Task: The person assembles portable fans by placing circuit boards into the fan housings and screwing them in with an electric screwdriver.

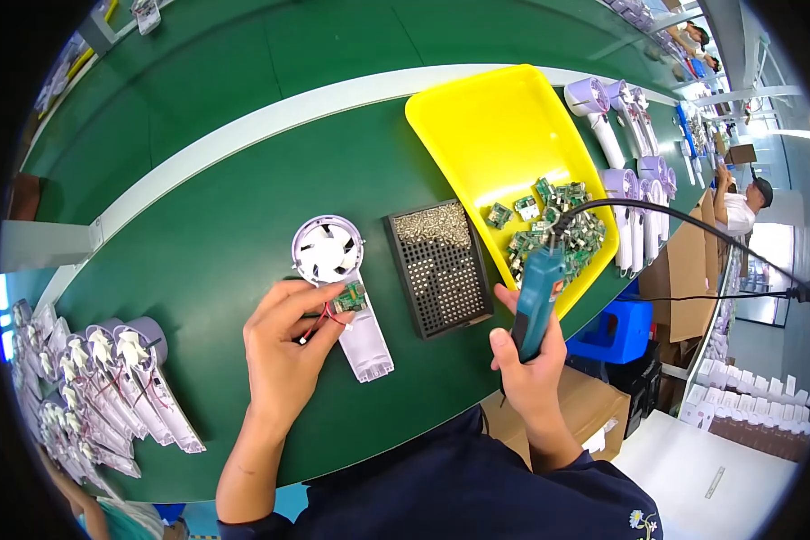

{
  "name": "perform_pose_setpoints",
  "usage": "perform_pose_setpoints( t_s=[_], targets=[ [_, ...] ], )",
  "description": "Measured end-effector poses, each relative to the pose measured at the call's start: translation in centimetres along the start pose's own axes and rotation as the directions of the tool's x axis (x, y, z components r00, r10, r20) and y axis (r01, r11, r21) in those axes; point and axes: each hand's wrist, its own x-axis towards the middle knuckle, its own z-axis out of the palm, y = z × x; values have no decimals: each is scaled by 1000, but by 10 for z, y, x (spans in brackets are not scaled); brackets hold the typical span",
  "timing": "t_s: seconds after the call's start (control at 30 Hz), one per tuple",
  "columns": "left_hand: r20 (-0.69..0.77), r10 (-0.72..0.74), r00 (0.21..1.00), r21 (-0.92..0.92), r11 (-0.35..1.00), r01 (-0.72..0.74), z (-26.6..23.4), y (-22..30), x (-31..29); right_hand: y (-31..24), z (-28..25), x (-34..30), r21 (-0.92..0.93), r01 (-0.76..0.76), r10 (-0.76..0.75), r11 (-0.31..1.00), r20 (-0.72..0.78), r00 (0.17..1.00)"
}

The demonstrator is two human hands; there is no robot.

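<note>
Green conveyor belt [198, 225] carries an open lilac handheld fan half [340, 297], its long axis running toward the person, pinned by left hand [283, 346] fingertips at the small circuit board [350, 296], while right hand [526, 369], fist closed round a teal electric screwdriver [538, 297], waits rightward.

Green bench [198, 234] carries a yellow tray [477, 126], black screw tray [441, 270], fan halves [108, 396] (lower left).

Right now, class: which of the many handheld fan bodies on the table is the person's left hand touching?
The lone open fan body at the table's centre, under the left hand. It alone carries a green circuit board; the others lie grouped at the left and right edges.
</note>
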Motion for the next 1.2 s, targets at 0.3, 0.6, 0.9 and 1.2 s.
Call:
perform_pose_setpoints(
  t_s=[0.3,0.6,0.9,1.2],
  targets=[
    [2,-43,999,-6,999,43,-2,0,-3,-4,18,27,-57,36,-24,998,197,980],
    [-28,-58,998,-5,998,58,-2,17,6,-69,-18,74,778,0,-266,629,215,940],
    [-28,-34,999,3,999,34,-6,11,5,-65,13,98,859,215,-673,466,186,716],
    [-36,-13,999,31,999,14,-4,9,6,-75,37,109,839,215,-640,500,191,744]
  ],
)
